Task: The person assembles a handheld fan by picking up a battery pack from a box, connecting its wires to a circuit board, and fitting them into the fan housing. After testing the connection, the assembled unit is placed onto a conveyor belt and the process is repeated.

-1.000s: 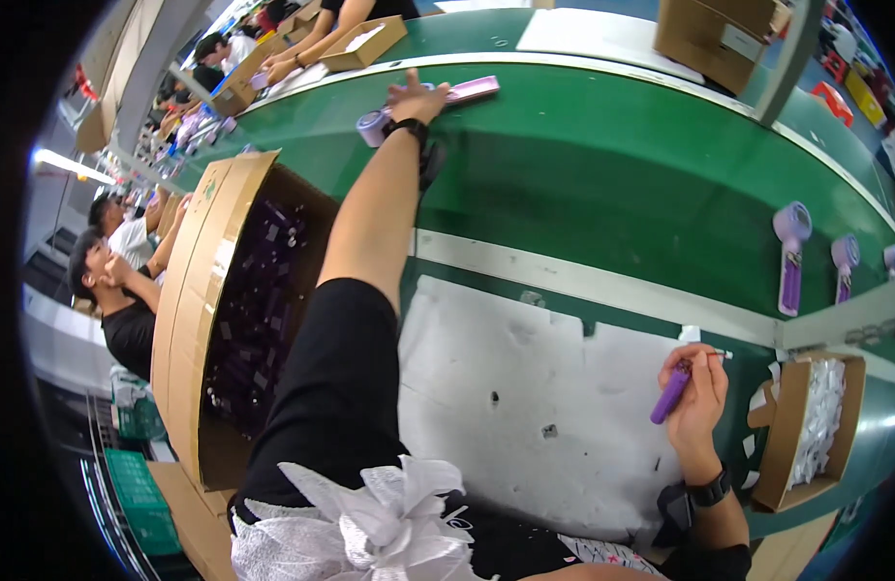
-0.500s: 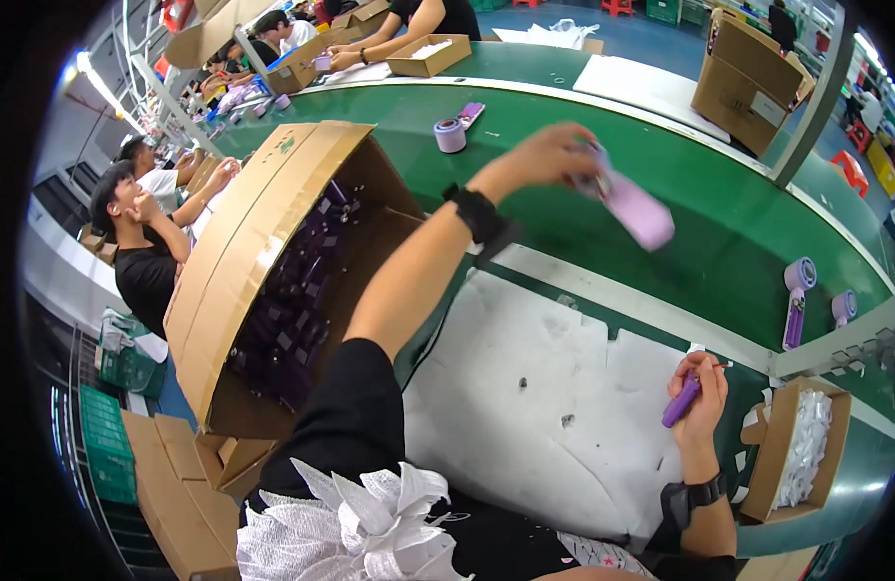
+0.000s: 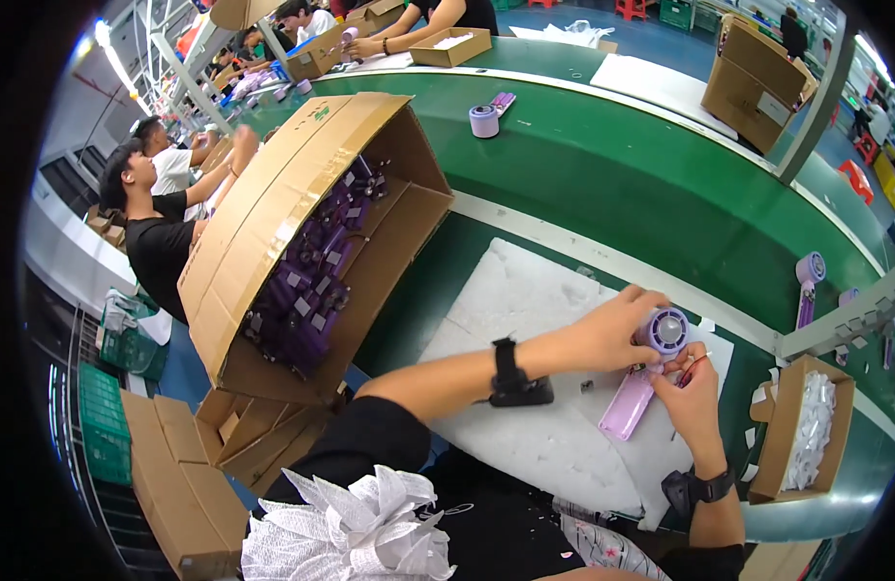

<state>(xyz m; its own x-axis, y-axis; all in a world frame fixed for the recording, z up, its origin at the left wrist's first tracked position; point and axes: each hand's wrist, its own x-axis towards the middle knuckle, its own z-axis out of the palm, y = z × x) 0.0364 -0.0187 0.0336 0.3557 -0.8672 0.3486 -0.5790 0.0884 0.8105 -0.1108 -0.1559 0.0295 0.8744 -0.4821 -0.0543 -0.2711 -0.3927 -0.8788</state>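
My left hand (image 3: 617,334) is closed around the head of a lilac handheld fan (image 3: 669,330), holding it above the white foam sheet (image 3: 525,329). The fan's round, vented face is turned up, and its pale pink handle slants down toward me. My right hand (image 3: 693,395) is closed with its fingertips at the fan's neck, where head and handle join. A thin red tip or wire sticks out between those fingers. What the right hand holds is otherwise hidden by the fingers.
Dark purple parts fill a tilted cardboard box (image 3: 312,203) at my left. A small carton (image 3: 763,484) of clear plastic pieces stands at the right. Across the green conveyor belt (image 3: 583,145) lie other fans (image 3: 484,121). Co-workers sit at the far left.
My left hand has brought the lilac fan from over the belt down to the foam sheet. My right hand has met it there; the purple part it held no longer shows plainly.
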